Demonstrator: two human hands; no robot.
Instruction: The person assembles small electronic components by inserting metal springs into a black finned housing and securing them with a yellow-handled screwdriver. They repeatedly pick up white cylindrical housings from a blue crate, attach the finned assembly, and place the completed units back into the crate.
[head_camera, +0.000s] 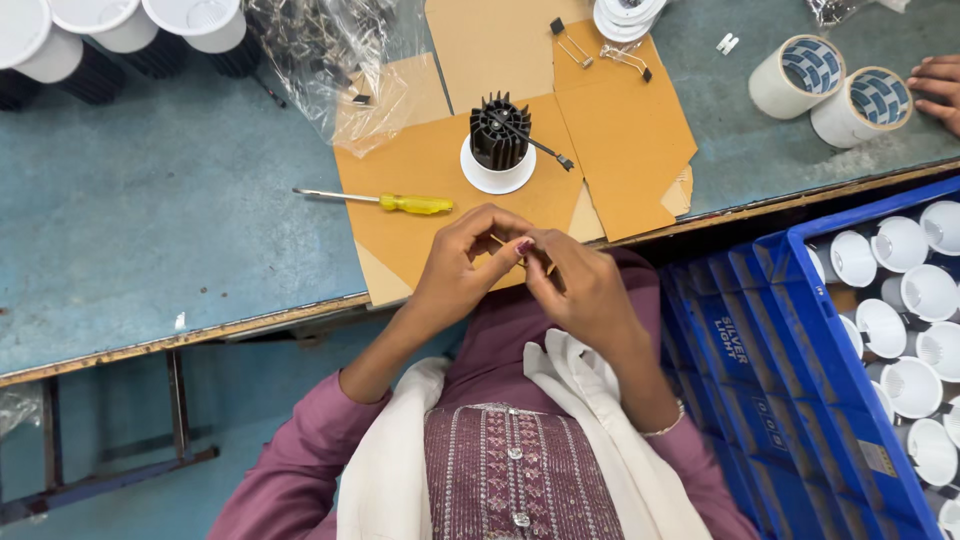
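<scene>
Left hand (462, 268) and right hand (578, 290) pinch a small wire spring clip (520, 255) together; fitting to the finned lamp housing (499, 135) likely follows, needing alignment.

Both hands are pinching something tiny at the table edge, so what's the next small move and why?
Probably carry the small part forward to the black finned lamp body standing on the cardboard. The left hand and right hand meet fingertip to fingertip over something too small to identify, one wire clip already lies across the body, and more clips wait behind it.
</scene>
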